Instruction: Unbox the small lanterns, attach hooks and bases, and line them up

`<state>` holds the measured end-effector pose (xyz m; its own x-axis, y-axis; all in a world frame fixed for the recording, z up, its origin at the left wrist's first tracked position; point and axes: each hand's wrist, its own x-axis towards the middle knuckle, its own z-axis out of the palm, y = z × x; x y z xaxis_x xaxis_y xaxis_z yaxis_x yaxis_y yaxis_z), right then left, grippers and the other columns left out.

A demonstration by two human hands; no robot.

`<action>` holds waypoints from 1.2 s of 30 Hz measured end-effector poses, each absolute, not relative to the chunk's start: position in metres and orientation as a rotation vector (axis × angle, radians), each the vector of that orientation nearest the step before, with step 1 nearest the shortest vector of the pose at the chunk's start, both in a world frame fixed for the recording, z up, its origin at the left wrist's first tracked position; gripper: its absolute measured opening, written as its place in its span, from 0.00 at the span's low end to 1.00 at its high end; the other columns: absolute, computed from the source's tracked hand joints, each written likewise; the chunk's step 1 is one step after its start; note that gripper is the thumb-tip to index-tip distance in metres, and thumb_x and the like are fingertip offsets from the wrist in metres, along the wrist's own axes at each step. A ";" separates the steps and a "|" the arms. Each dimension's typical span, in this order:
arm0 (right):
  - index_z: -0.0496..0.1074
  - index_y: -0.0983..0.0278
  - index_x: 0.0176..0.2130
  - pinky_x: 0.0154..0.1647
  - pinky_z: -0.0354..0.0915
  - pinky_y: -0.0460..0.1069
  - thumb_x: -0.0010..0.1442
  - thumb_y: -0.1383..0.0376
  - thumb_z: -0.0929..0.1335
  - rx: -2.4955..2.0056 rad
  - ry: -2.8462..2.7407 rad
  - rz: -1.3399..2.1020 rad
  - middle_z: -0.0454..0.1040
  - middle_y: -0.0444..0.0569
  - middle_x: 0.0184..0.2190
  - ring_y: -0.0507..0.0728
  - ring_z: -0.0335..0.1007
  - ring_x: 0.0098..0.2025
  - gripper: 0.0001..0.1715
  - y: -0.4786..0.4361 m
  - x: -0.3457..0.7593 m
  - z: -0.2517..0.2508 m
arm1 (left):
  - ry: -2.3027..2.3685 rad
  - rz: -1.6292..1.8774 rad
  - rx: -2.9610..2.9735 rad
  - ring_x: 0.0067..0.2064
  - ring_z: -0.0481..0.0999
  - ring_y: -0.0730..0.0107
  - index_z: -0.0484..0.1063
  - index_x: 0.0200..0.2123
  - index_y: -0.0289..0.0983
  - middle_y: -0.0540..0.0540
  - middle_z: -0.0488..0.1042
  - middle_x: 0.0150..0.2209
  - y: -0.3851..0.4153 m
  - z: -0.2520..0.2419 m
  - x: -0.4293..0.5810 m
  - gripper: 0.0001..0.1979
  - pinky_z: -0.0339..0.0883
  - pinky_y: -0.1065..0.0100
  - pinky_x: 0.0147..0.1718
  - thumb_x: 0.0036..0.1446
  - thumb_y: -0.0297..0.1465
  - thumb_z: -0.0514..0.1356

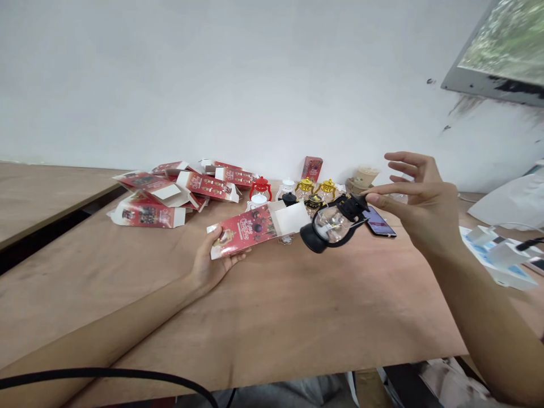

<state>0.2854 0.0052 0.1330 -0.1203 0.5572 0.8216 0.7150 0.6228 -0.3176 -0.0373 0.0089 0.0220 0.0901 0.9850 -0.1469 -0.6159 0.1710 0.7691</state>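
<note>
My left hand [211,262] grips a red printed carton [250,228] by its near end, its white flap open toward the right. My right hand [419,198] pinches the top of a small black lantern [334,222] with a clear globe, held tilted just right of the carton's open mouth. The other fingers of that hand are spread. Both are lifted a little above the wooden table [272,306].
A heap of red cartons [170,192] lies at the back left. Small red, white and gold lanterns [297,190] stand behind the carton, with one upright red box [311,169]. A phone [379,222] lies under the right hand. White packaging [497,249] sits at the right.
</note>
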 end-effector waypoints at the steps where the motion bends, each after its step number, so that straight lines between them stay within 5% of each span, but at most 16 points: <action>1: 0.76 0.52 0.34 0.52 0.64 0.63 0.54 0.56 0.70 -1.038 -1.813 -0.229 0.62 0.44 0.54 0.64 0.60 0.57 0.05 0.002 0.285 0.133 | 0.764 1.303 0.598 0.35 0.79 0.61 0.71 0.37 0.36 0.44 0.78 0.34 0.009 0.022 -0.038 0.13 0.74 0.66 0.32 0.57 0.39 0.55; 7: 0.77 0.54 0.27 0.54 0.59 0.66 0.54 0.57 0.70 -1.162 -1.999 -0.326 0.65 0.45 0.52 0.67 0.57 0.57 0.07 -0.006 0.276 0.119 | 0.758 1.302 0.605 0.36 0.79 0.59 0.72 0.37 0.36 0.43 0.79 0.35 0.010 0.022 -0.038 0.14 0.74 0.65 0.32 0.54 0.41 0.58; 15: 0.78 0.57 0.26 0.54 0.60 0.64 0.54 0.55 0.69 -1.328 -2.206 -0.039 0.66 0.46 0.53 0.66 0.61 0.55 0.11 0.002 0.283 0.106 | 0.753 1.394 0.695 0.36 0.78 0.61 0.71 0.38 0.39 0.48 0.78 0.35 0.012 0.021 -0.042 0.15 0.73 0.65 0.31 0.50 0.41 0.62; 21: 0.77 0.55 0.27 0.50 0.64 0.63 0.53 0.50 0.68 -1.254 -2.291 0.054 0.70 0.46 0.49 0.63 0.67 0.50 0.14 -0.005 0.293 0.109 | 0.769 1.678 1.351 0.42 0.72 0.57 0.71 0.41 0.42 0.52 0.76 0.39 0.020 0.074 -0.053 0.22 0.68 0.60 0.41 0.43 0.42 0.68; 25: 0.75 0.54 0.40 0.51 0.63 0.63 0.53 0.48 0.69 -1.171 -2.177 -0.050 0.69 0.49 0.49 0.63 0.66 0.51 0.18 -0.008 0.286 0.128 | 1.100 1.706 1.968 0.45 0.67 0.59 0.68 0.44 0.41 0.50 0.70 0.43 0.036 0.126 -0.050 0.27 0.61 0.61 0.46 0.39 0.37 0.71; 29: 0.63 0.56 0.57 0.55 0.58 0.65 0.52 0.51 0.70 -1.010 -2.178 -0.330 0.65 0.53 0.55 0.67 0.59 0.57 0.35 0.007 0.256 0.152 | 1.057 1.735 2.464 0.52 0.62 0.58 0.65 0.50 0.39 0.49 0.67 0.50 0.050 0.163 -0.024 0.32 0.42 0.57 0.59 0.40 0.33 0.71; 36: 0.46 0.56 0.63 0.56 0.53 0.68 0.57 0.57 0.66 -0.980 -2.082 -0.672 0.54 0.54 0.62 0.71 0.45 0.63 0.41 0.043 0.206 0.170 | 0.973 1.687 2.582 0.62 0.50 0.49 0.67 0.50 0.39 0.45 0.60 0.57 0.031 0.185 0.021 0.32 0.32 0.53 0.60 0.41 0.41 0.70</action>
